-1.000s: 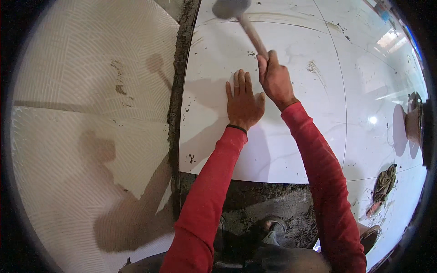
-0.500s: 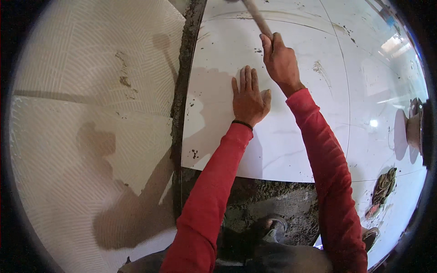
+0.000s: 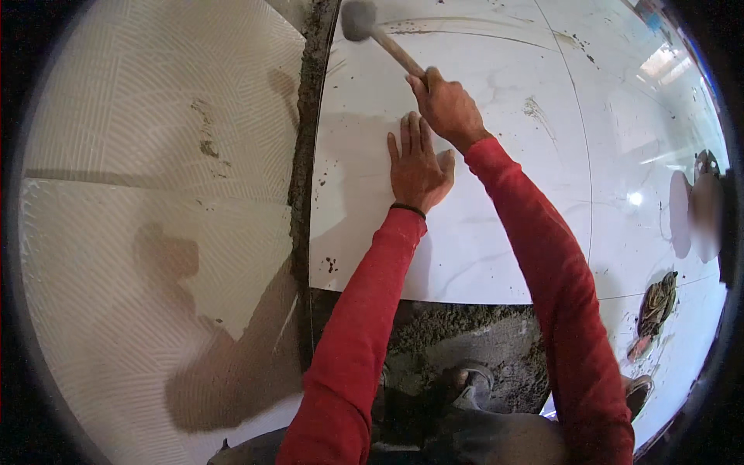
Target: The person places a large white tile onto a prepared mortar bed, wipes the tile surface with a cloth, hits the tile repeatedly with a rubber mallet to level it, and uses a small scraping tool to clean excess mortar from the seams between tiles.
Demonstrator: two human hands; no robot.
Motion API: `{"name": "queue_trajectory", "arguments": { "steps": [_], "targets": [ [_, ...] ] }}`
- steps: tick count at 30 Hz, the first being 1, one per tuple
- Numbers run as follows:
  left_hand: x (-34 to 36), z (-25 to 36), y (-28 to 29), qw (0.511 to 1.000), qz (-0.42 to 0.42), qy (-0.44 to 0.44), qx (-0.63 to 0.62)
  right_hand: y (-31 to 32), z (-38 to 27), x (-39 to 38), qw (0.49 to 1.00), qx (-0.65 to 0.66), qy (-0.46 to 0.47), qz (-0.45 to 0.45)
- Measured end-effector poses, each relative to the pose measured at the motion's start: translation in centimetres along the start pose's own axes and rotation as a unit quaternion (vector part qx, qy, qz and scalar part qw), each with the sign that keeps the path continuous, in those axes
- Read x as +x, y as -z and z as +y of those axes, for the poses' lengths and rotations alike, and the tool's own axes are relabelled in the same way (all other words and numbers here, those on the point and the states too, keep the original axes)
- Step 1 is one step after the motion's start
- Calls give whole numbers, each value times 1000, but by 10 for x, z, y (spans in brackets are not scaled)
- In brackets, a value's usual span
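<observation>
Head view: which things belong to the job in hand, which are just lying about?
Job, by the look of it:
mallet, gripped in right hand
large white tile, left hand flat on it
probably the rough grey bed at its near edge

Lying about, apparently:
crumpled dark cloth, at right
small reddish piece beside it

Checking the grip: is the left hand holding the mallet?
No, the left hand lies on white tile; the right hand grips the mallet.

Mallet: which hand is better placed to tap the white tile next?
Probably the right hand: it grips the mallet by its handle. The left hand lies palm-down on the white tile.
</observation>
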State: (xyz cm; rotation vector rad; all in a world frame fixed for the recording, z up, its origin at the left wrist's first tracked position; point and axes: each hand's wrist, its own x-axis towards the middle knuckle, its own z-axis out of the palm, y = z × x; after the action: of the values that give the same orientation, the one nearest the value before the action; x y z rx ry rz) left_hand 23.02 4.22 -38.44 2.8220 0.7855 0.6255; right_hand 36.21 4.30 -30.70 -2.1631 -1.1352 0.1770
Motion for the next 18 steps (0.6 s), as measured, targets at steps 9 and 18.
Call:
{"name": "queue_trajectory", "arguments": {
  "steps": [9,18],
  "targets": [
    [5,3,4,998,-52,9,22,-2,-23,-2,999,3,-21,-35],
    [19,9,14,998,-6,37,-52,-14,40,-6,995,-76,61,2]
  ]
}}
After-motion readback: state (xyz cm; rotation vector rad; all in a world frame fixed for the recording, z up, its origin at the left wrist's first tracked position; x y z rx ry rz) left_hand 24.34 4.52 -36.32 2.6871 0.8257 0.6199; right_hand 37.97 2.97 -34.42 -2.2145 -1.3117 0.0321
